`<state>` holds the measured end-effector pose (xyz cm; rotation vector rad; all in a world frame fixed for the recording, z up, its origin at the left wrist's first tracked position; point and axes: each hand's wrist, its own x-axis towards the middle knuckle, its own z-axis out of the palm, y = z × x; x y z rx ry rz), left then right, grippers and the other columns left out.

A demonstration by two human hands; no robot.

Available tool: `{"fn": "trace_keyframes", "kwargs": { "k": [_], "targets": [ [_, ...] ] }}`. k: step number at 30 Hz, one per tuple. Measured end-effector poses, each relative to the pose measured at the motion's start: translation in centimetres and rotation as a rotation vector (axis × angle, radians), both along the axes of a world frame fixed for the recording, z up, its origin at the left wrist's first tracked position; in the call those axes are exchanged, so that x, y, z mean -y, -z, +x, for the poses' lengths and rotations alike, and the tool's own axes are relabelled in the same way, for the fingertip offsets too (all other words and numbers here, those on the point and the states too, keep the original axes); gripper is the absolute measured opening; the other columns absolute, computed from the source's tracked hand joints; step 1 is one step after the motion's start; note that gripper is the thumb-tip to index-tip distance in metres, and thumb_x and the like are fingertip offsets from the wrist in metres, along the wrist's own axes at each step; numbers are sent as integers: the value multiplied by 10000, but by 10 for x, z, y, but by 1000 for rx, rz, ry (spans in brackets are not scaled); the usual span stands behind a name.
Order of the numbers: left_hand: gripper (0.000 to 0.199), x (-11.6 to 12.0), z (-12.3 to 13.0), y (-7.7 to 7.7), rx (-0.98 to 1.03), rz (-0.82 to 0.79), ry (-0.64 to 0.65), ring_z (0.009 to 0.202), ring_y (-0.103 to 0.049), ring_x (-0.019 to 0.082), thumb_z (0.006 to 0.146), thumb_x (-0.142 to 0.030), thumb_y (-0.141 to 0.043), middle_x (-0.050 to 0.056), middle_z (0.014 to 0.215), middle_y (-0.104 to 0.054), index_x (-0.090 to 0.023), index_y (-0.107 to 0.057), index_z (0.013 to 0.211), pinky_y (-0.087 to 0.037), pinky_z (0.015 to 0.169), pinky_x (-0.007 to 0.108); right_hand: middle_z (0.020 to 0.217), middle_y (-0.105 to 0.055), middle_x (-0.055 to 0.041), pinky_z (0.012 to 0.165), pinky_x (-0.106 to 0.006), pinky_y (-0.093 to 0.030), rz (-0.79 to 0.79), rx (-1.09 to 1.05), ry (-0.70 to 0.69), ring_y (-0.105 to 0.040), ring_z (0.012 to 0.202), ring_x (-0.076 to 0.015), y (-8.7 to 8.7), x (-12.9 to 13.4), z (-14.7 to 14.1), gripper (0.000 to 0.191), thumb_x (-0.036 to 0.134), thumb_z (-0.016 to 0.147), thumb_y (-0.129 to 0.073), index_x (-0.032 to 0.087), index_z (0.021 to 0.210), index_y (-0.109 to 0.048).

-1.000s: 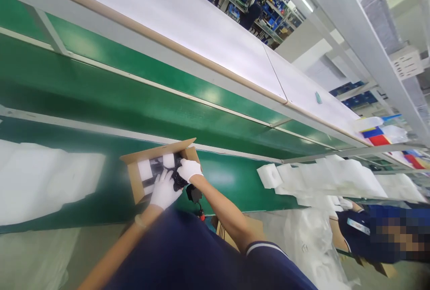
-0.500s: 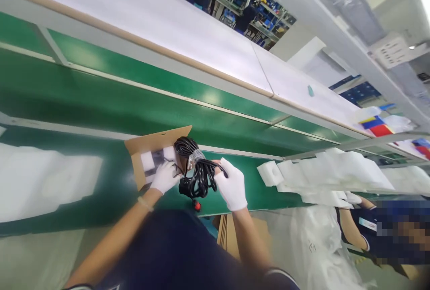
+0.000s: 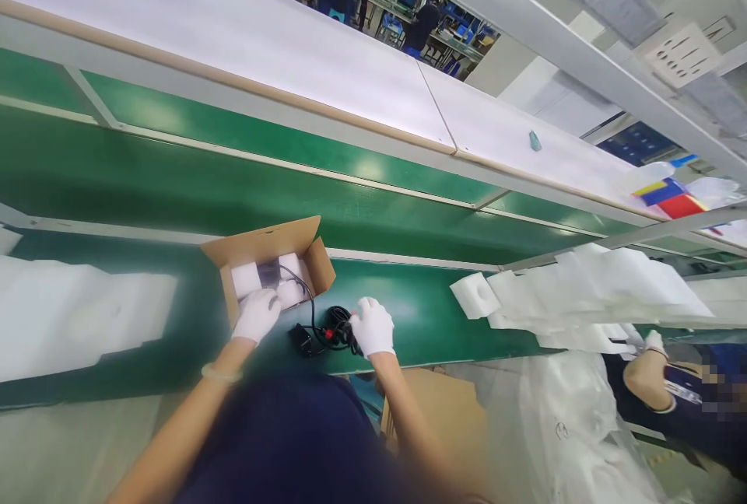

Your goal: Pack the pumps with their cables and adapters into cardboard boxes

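An open cardboard box point(image 3: 327, 264) sits on the green bench in front of me, with white foam blocks point(image 3: 246, 280) and a dark device point(image 3: 269, 274) inside. My left hand point(image 3: 257, 317), in a white glove, is closed over the box's near left side, fingertips by the foam. A thin black cable point(image 3: 308, 286) runs out of the box to a coiled bundle of black cable point(image 3: 338, 320) on the bench. My right hand point(image 3: 372, 328), also gloved, has its fingers closed on the bundle's right end. A black plug-like block point(image 3: 303, 341) and a red-tipped part point(image 3: 329, 334) lie at the bundle.
White foam sheets point(image 3: 87, 317) lie at left, more foam sheets point(image 3: 583, 286) at right. A raised white shelf point(image 3: 262, 37) runs along the back. Flat cardboard point(image 3: 447, 403) and a clear plastic bag point(image 3: 560, 426) are below the bench edge. A co-worker's arm point(image 3: 647, 376) is at right.
The cable bundle, held up beside the box before, is now lower on the bench. My right hand moved down and left with it. My left hand shifted left, off the cable, to the box's near side.
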<state>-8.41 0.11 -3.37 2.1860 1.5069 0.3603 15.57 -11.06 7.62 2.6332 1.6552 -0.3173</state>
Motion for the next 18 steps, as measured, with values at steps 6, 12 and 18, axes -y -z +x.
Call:
{"fn": "trace_keyframes", "kwargs": {
  "k": [6, 12, 18],
  "targets": [
    [322, 1, -2, 0, -81, 99, -129, 1025, -529, 311, 815, -182, -407, 158, 1132, -621, -128, -639, 1032, -407, 848, 446, 1014, -637, -117, 820, -367, -411, -131, 30, -851, -577, 949, -233, 8, -107, -108, 256, 217, 872, -439, 116, 1024, -618],
    [272, -14, -16, -4, -183, 171, -178, 1045, -456, 360, 781, -273, -509, 128, 1267, -537, -195, -678, 980, -407, 831, 508, 990, -666, -177, 912, -440, -405, -346, 143, -1060, -506, 1100, -302, 38, -148, -97, 224, 176, 725, -648, 57, 914, -668],
    [238, 0, -33, -23, 33, 241, -99, 1089, -508, 294, 814, -227, -471, 116, 1180, -600, -190, -668, 942, -432, 930, 443, 1213, -599, -87, 909, -384, -452, -283, 58, -1017, -466, 1217, -248, 38, -146, -63, 379, 255, 743, -608, 170, 1112, -604]
  ]
}}
